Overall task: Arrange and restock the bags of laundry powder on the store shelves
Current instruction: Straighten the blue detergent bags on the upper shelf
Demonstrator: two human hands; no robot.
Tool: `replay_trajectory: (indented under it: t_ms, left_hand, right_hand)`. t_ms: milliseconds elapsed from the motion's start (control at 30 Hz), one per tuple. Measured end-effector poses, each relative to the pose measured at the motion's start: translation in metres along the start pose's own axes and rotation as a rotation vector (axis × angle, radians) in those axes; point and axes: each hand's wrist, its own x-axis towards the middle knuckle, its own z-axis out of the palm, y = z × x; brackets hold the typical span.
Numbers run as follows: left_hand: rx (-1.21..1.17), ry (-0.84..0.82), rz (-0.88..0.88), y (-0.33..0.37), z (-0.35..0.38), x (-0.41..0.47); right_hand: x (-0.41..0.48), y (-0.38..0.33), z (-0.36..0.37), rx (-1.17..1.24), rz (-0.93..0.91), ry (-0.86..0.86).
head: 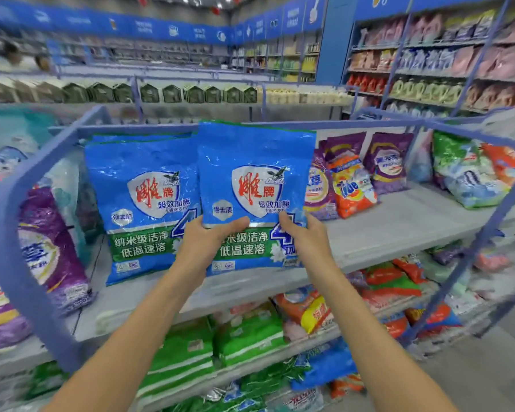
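Head view, sole camera: wide-angle, is looking forward and slightly down from head height, is facing the grey store shelf with blue metal frame (399, 230) at arm's reach; blue-signed wall shelving (428, 73) is receding behind.

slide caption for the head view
The left hand and right hand hold a blue bag beside matching bags on the shelf

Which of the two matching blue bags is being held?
The right blue bag, gripped by left hand and right hand; the left blue bag stands untouched.
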Motion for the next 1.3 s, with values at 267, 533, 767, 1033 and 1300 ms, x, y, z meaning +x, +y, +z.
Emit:
replay_trajectory:
  t_ms: [267,533,767,1033,1300]
  left_hand:
    - [-0.142,0.246,0.031,-0.015,0.037,0.034]
    - [-0.028,0.51,0.13,-0.022,0.052,0.055]
    - [0.12,0.462,0.279,-0.015,0.044,0.061]
    - [-0.2,0.446,0.143,0.001,0.037,0.087]
    - [0.134,0.248,-0.005,-0.006,0.019,0.039]
  right_hand:
    - [0.072,0.02,0.006,-0.113,0.056,-0.124]
    - [0.093,0.024,0.015,-0.026,0.095,-0.15]
    - [0.115,0.005,0.023,0.102,0.122,-0.071]
    - [0.134,0.001,0.023,0.178,0.21,-0.087]
    - [0.09,0.024,-0.029,-0.272,0.154,-0.403]
